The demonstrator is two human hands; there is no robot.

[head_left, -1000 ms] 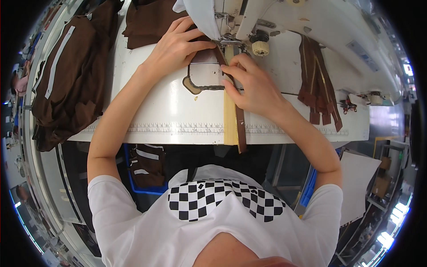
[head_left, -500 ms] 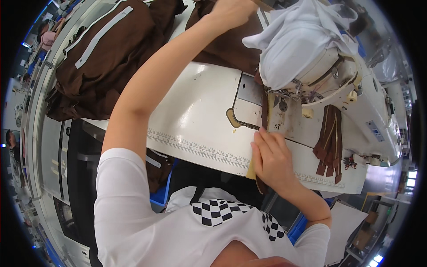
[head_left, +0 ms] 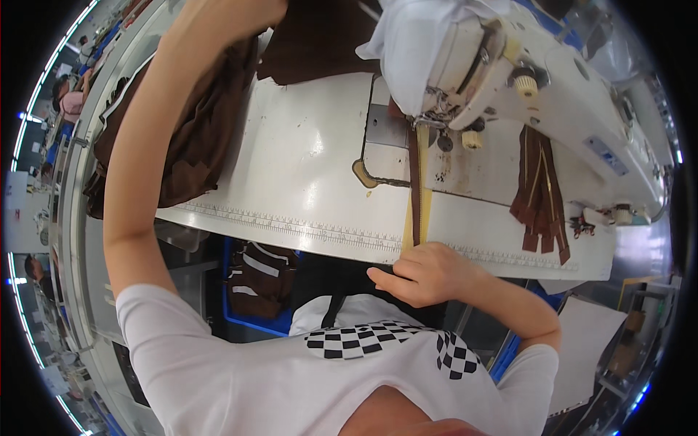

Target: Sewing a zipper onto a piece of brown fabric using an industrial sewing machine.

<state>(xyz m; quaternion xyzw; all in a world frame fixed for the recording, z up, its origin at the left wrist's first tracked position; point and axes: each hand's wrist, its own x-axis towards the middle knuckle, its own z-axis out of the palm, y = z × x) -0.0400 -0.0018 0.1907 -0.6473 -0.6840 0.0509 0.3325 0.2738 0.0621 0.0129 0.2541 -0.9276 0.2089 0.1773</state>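
In the head view, a brown zipper strip (head_left: 416, 192) lies on the bench (head_left: 291, 156), running from beneath the sewing machine (head_left: 472, 80) straight toward the bench's front edge. Its long axis is nearly upright in the picture and crosses the printed ruler (head_left: 320, 229) steeply; the metal teeth line its right side, next to a yellow strip (head_left: 427, 203).

The right hand (head_left: 429, 275) is at the front edge, fingers curled, and the zipper strip's near end disappears at its knuckles; whether the fingers pinch it cannot be told. The left hand (head_left: 247, 13) is partly cut off by the upper edge, near dark brown cloth (head_left: 316, 47); its grip cannot be made out.

Half a second earlier the left hand was beside the machine; it is now farther left, toward the brown garment pile (head_left: 211, 138). The right hand, then on the bench top, has moved to its edge.
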